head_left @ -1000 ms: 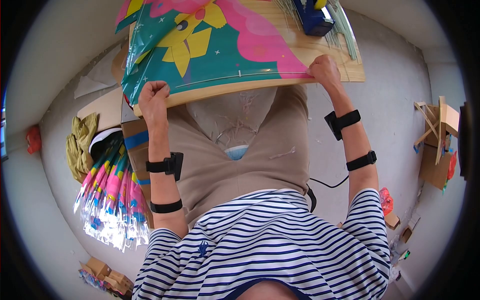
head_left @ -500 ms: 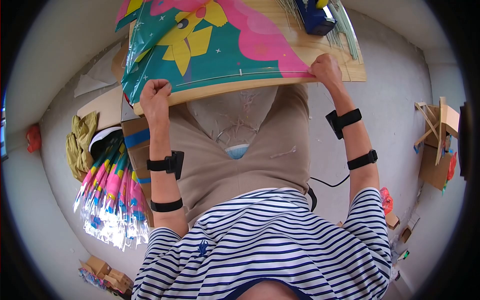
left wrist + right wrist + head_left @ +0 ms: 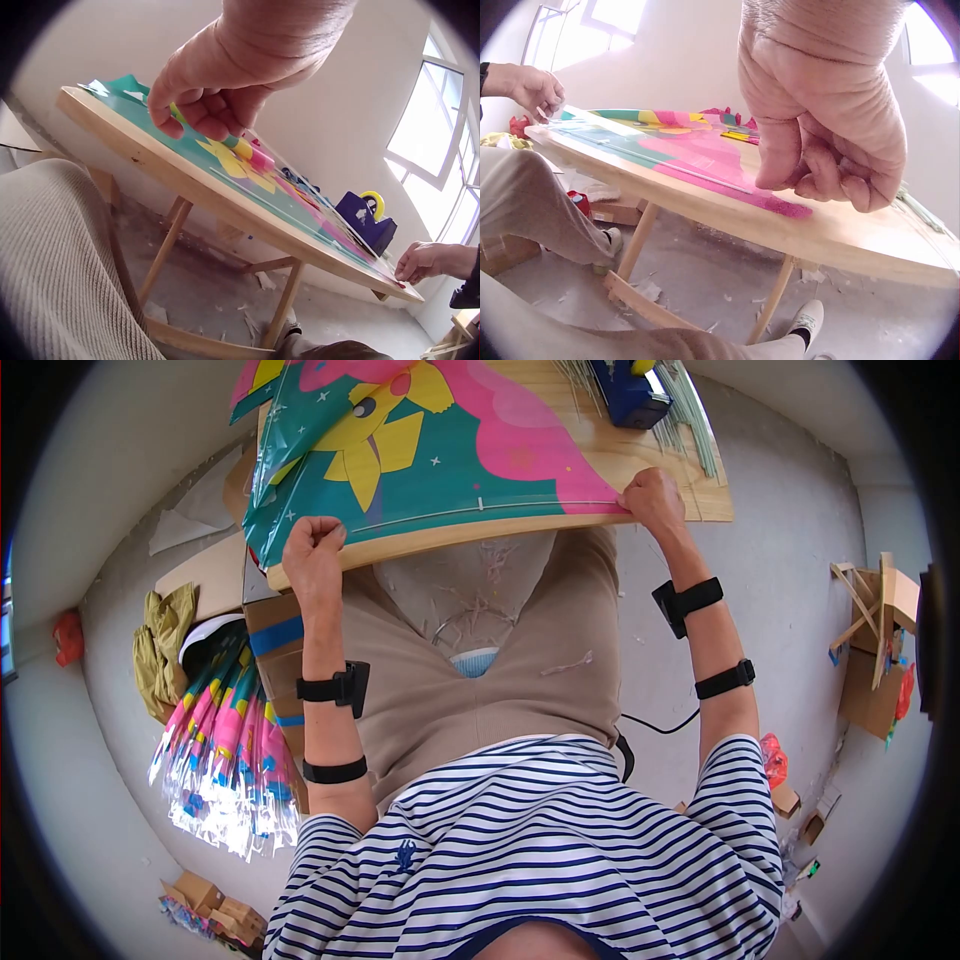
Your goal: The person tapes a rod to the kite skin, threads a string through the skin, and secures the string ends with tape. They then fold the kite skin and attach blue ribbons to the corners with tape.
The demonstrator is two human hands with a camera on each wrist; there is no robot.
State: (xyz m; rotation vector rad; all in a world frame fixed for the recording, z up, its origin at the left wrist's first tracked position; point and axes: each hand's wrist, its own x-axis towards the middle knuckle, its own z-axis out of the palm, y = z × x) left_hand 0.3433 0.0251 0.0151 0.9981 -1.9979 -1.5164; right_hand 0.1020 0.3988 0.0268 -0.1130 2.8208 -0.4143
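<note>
A thin plastic sheet (image 3: pixel 420 470), printed with a yellow cartoon animal on teal and pink, lies over the near part of a wooden table (image 3: pixel 560 380). Along its near edge runs a slim white rod (image 3: pixel 420 517) with a small white piece at mid-length. My left hand (image 3: pixel 315 565), fingers curled, pinches the sheet's near edge at the left; the fingers hide the exact spot held. At the opposite end, my right hand (image 3: pixel 654 502) pinches the pink corner between thumb and bent fingers. The right wrist view shows that pink corner (image 3: pixel 787 206) under the fingertips.
A dark blue tape dispenser (image 3: pixel 635 400) with a yellow roll stands at the table's far right, beside bundles of thin pale rods (image 3: pixel 690 425). Folded printed sheets in shiny plastic (image 3: pixel 225 760) hang at the left, near an olive cloth (image 3: pixel 163 645).
My left hand has shifted slightly right and away from my body along the sheet's edge. The right hand keeps its grip at the pink corner, almost unmoved.
</note>
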